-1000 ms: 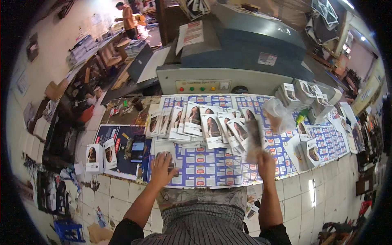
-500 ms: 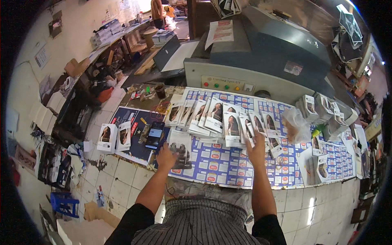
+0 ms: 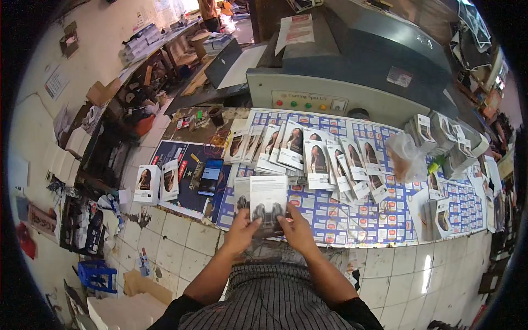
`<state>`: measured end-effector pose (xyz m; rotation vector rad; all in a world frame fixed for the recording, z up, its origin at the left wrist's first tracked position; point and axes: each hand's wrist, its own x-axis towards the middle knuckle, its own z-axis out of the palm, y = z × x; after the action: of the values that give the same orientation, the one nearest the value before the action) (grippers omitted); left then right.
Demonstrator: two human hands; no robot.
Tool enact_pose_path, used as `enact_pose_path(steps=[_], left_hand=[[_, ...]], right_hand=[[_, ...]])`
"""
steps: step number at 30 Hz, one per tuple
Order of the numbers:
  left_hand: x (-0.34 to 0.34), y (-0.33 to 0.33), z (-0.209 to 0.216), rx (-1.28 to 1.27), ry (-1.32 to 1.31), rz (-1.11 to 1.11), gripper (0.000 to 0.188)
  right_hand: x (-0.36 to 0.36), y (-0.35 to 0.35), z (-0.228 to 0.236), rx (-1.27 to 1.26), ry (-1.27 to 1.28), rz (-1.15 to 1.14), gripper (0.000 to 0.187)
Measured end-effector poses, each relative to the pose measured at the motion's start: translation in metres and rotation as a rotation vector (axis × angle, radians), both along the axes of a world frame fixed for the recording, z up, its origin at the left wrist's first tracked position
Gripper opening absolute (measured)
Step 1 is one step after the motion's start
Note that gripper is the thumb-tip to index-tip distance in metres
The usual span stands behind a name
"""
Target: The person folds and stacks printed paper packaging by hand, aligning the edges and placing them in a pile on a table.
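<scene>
Squarely in front of the body, both hands are closed on one white leaflet (image 3: 269, 190), held over the near edge of the tabletop (image 3: 183, 137). The left hand (image 3: 241, 229) grips its lower left corner and the right hand (image 3: 300, 226) its lower right, both thumbs lying on the face, which carries printed text above and dark product pictures below. A similar sheet (image 3: 241, 190) peeks out at its left edge; whether it is held too, I cannot tell.

Beyond, a fanned spread of white leaflets (image 3: 315, 159) with portrait pictures lies on blue printed sheets (image 3: 327, 219). A dark phone (image 3: 210, 177) rests to the left, and further left two white bundles (image 3: 147, 185) stand side by side. To the right of the spread sits a clear plastic bag (image 3: 406, 158), just beside several upright stacks (image 3: 441, 136); nearer the front edge stands another bundle (image 3: 440, 218). A large grey machine (image 3: 335, 82) with coloured buttons stands behind everything.
</scene>
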<state>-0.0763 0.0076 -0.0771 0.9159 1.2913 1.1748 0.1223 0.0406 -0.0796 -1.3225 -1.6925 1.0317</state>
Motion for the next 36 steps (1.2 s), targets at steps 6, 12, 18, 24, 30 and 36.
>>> enact_pose_path(steps=[6,12,18,24,30,36], left_hand=[[0.021,-0.001,0.004,0.004,-0.121,-0.114,0.033],[0.032,0.002,-0.008,-0.1,-0.171,-0.147,0.032],[0.036,0.001,-0.006,-0.115,-0.29,-0.187,0.032],[0.039,-0.001,0.006,-0.21,-0.329,-0.233,0.027],[0.03,0.0,-0.015,-0.224,-0.291,-0.284,0.035],[0.029,0.02,0.03,-0.107,-1.116,-0.431,0.093]], right_hand=[[0.0,-0.005,0.023,0.071,-0.104,0.024,0.055],[0.006,-0.009,0.034,0.632,-0.336,-0.192,0.052],[0.019,-0.016,0.027,0.355,-0.18,-0.117,0.04],[0.029,-0.011,0.031,0.355,-0.164,-0.218,0.025],[0.026,-0.008,0.051,0.864,-0.407,-0.273,0.011],[0.04,-0.014,0.01,-0.18,0.465,0.07,0.016]])
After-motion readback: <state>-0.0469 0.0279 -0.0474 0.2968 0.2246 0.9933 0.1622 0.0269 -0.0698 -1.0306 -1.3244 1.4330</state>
